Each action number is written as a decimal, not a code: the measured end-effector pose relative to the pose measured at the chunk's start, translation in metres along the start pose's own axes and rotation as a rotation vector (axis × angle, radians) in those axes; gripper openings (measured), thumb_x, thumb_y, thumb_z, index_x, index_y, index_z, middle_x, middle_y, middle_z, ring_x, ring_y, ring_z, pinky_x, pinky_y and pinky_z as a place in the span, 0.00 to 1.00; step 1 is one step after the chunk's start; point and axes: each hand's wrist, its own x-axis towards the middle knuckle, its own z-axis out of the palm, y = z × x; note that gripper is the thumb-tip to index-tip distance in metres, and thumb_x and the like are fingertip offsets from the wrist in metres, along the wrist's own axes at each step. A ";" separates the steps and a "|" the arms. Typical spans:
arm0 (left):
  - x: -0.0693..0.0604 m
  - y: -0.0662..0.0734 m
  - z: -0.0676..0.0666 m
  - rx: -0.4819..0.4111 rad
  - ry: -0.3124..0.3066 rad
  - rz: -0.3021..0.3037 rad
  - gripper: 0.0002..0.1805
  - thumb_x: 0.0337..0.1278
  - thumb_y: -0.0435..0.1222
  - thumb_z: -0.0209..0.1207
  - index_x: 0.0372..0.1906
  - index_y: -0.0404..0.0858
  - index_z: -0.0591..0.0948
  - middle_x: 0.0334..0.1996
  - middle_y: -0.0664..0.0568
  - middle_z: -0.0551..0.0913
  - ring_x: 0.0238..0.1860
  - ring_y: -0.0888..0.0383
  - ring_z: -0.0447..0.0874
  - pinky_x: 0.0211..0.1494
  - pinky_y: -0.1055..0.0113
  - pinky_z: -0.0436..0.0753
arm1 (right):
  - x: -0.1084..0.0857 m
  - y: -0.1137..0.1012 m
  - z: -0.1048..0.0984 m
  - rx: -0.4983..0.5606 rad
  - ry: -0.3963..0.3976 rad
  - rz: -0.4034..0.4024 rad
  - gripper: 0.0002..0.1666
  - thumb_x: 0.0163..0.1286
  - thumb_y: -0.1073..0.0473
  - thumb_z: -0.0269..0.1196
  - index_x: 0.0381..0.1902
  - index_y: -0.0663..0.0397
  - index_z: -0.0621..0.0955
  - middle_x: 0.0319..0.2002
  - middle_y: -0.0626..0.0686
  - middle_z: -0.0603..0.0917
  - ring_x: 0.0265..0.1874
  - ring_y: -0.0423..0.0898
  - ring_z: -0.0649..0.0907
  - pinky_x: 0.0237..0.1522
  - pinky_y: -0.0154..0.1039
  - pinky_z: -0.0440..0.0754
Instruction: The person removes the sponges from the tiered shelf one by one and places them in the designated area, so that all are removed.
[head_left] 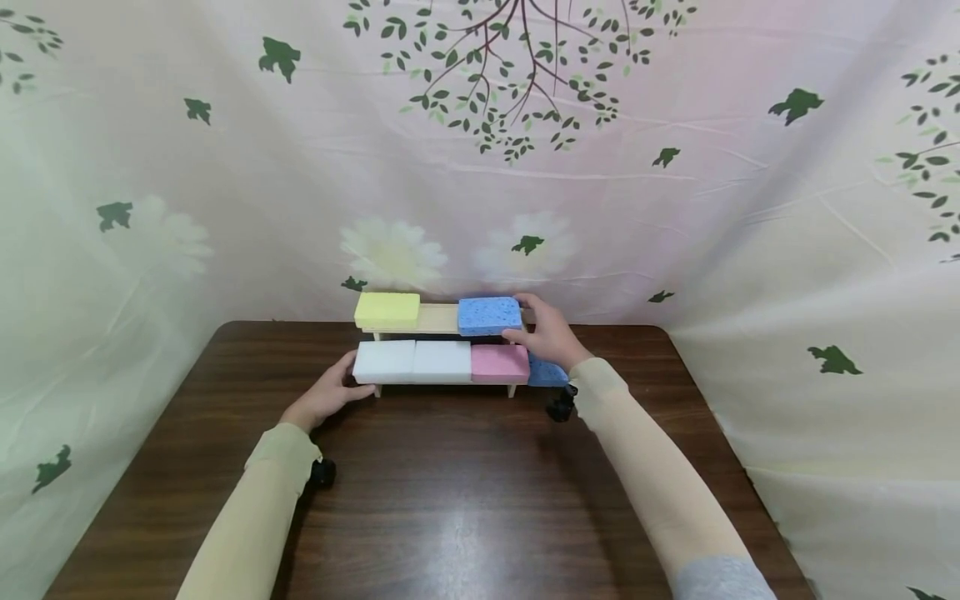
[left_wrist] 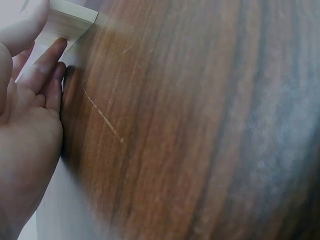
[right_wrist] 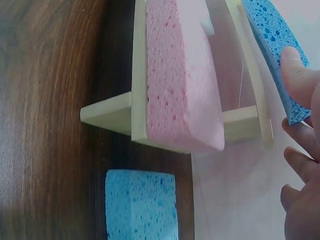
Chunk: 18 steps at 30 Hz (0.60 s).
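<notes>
Blue sponge (head_left: 489,316) sat pinched in my right grip (head_left: 553,336) at the shelf's (head_left: 438,318) top-right corner; my left grip (head_left: 328,395) was spread at bottom-left.

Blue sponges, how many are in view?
2: one blue sponge at the upper shelf, pinched by the right hand; another on the table beside the lower shelf. More may be hidden.

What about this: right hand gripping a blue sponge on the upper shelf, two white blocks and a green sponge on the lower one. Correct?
Not quite: the head view shows a pink sponge, not green, beside the two white blocks on the lower shelf. The rest stands.
</notes>
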 end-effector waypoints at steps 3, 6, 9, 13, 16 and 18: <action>0.001 0.000 0.000 0.001 0.000 0.002 0.50 0.67 0.36 0.69 0.85 0.38 0.52 0.77 0.33 0.63 0.77 0.36 0.58 0.78 0.32 0.54 | -0.001 0.002 -0.002 -0.022 0.012 -0.005 0.46 0.72 0.48 0.72 0.80 0.52 0.64 0.76 0.58 0.70 0.74 0.61 0.71 0.67 0.62 0.75; 0.001 -0.001 0.000 0.004 -0.002 0.004 0.50 0.67 0.35 0.69 0.85 0.38 0.52 0.77 0.33 0.64 0.76 0.36 0.60 0.78 0.33 0.54 | -0.003 0.005 -0.004 -0.033 0.020 -0.005 0.46 0.72 0.48 0.72 0.80 0.52 0.65 0.76 0.58 0.70 0.75 0.61 0.70 0.68 0.62 0.74; 0.000 -0.001 0.000 -0.002 0.004 0.006 0.50 0.67 0.35 0.70 0.85 0.38 0.53 0.77 0.33 0.65 0.76 0.36 0.60 0.78 0.33 0.54 | -0.005 0.008 -0.006 -0.026 0.025 -0.005 0.46 0.72 0.48 0.72 0.80 0.52 0.65 0.77 0.59 0.70 0.75 0.62 0.70 0.68 0.63 0.74; 0.000 -0.002 -0.001 0.001 0.004 0.018 0.50 0.67 0.35 0.69 0.85 0.38 0.52 0.76 0.33 0.65 0.76 0.36 0.61 0.78 0.33 0.55 | -0.008 0.014 -0.009 -0.016 0.030 0.003 0.46 0.71 0.48 0.73 0.79 0.51 0.65 0.77 0.58 0.70 0.75 0.61 0.70 0.68 0.64 0.74; 0.001 -0.004 -0.001 0.001 0.003 0.019 0.50 0.67 0.35 0.69 0.85 0.38 0.52 0.76 0.33 0.65 0.76 0.36 0.61 0.78 0.33 0.55 | -0.010 0.020 -0.012 -0.016 0.031 0.018 0.45 0.72 0.48 0.72 0.79 0.50 0.65 0.76 0.57 0.70 0.75 0.60 0.70 0.68 0.63 0.74; 0.001 -0.004 0.000 -0.004 0.004 0.019 0.50 0.67 0.35 0.70 0.85 0.38 0.52 0.76 0.33 0.65 0.76 0.36 0.60 0.78 0.33 0.55 | -0.011 0.023 -0.014 -0.016 0.029 0.024 0.44 0.73 0.48 0.71 0.79 0.50 0.65 0.76 0.58 0.70 0.75 0.61 0.70 0.68 0.63 0.75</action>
